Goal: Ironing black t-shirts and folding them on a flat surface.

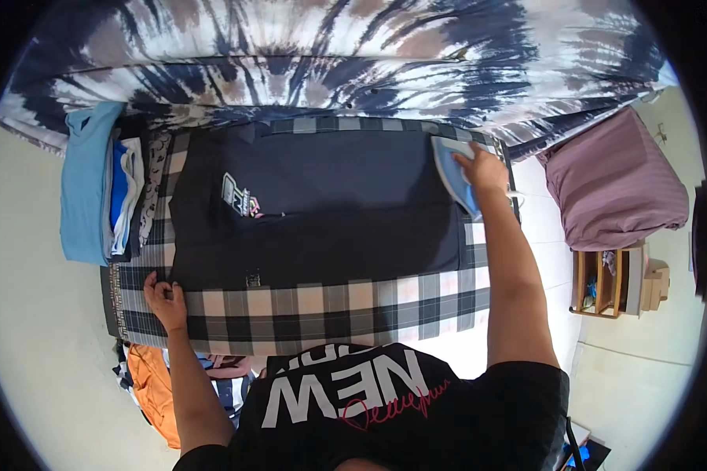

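Observation:
A dark T-shirt (342,194) with a colourful printed design is spread flat across a checked cloth (330,306). My right hand (486,171) grips the handle of a blue and white clothes iron (456,173), which is at the shirt's right end. Part of the iron is hidden under that hand. Near the shirt's lower left corner, my left hand (168,303) rests on the checked cloth with its fingers bent and apart. Its fingertips are close to the shirt's edge; whether they touch it is hard to see.
Folded clothes (88,194) are stacked at the cloth's left end. A tie-dyed curtain (330,65) hangs along the far side. To the right are a mauve cloth-covered bundle (618,182) and a wooden shelf (604,282). An orange garment (150,382) lies among clothes below, at left.

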### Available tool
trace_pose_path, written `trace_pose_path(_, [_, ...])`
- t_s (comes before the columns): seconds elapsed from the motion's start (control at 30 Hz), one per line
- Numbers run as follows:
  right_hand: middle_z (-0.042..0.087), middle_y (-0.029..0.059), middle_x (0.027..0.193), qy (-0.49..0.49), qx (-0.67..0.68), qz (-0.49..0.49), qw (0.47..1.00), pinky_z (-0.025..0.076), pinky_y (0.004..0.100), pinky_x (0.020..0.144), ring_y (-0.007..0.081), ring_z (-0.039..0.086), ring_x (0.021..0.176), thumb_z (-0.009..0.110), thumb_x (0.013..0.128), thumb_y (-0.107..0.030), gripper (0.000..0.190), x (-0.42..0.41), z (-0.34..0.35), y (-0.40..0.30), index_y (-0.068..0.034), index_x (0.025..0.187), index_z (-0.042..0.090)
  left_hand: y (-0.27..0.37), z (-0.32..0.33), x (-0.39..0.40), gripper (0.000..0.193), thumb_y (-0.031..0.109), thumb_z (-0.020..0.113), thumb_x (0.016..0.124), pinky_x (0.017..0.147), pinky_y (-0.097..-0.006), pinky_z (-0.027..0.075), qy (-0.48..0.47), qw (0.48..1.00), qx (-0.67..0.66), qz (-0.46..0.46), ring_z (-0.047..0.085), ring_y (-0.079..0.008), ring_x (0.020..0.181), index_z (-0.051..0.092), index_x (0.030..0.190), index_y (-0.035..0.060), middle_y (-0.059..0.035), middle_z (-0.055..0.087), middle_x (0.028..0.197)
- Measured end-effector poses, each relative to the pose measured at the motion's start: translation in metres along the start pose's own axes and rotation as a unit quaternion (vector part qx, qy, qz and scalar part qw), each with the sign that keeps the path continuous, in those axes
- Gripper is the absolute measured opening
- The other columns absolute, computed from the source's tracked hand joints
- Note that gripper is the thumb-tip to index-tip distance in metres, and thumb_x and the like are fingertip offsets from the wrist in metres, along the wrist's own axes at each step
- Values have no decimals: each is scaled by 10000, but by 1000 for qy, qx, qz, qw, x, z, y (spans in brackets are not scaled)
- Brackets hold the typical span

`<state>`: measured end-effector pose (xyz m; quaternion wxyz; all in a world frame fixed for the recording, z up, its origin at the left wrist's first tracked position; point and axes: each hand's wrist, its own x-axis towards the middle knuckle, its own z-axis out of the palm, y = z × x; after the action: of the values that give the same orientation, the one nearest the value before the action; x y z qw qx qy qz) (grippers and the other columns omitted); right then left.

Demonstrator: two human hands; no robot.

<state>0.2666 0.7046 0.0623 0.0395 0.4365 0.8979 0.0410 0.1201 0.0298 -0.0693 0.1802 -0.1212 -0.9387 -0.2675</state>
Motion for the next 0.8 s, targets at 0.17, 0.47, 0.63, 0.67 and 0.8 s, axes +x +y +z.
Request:
trace_pose_path(0.17, [688, 158, 1078, -20, 8, 19, 1000, 501, 444, 833, 338, 651, 1002, 591, 879, -537, 561, 18, 10, 39, -178, 1310, 580, 15, -4, 3, 165, 95, 687, 750, 973, -405, 404, 24, 998, -31, -50, 512, -364, 1130, 587, 873, 48, -179, 534, 1272])
trace_pose_path(0.47, [607, 77, 1143, 203, 242, -528, 788, 452, 357, 834, 277, 585, 974, 692, 722, -154, 245, -113, 33, -222, -101, 958, 649, 134, 11, 21, 237, 115, 580, 963, 886, -287, 485, -99, 796, -535, -264, 587, -194, 1007, 530, 1180, 32, -131, 570, 1173])
trace_pose_path(0.63, [613, 63, 961, 173, 338, -561, 735, 472, 340, 744, 254, 602, 844, 746, 692, -178, 243, -190, 39, -330, -105, 887, 621, 143, 30, 27, 391, 330, 495, 1017, 969, -342, 460, -79, 641, -667, -371, 582, -245, 1064, 451, 1270, 35, -181, 576, 1172])
trace_pose_path(0.67, [613, 63, 961, 174, 338, -562, 735, 472, 340, 744, 254, 602, 844, 746, 692, -178, 243, -190, 42, -337, -105, 887, 621, 143, 31, 28, 391, 330, 495, 1017, 969, -342, 460, -78, 641, -667, -371, 582, -245, 1064, 451, 1270, 35, -181, 576, 1172])
trace_pose_path(0.8, [600, 57, 818, 103, 449, -463, 757, 465, 302, 643, 213, 587, 729, 721, 708, -147, 184, -174, 68, -360, -87, 851, 621, 143, 33, 32, 433, 392, 481, 1016, 978, -360, 461, -102, 583, -712, -378, 583, -262, 1074, 452, 1262, 37, -203, 570, 1192])
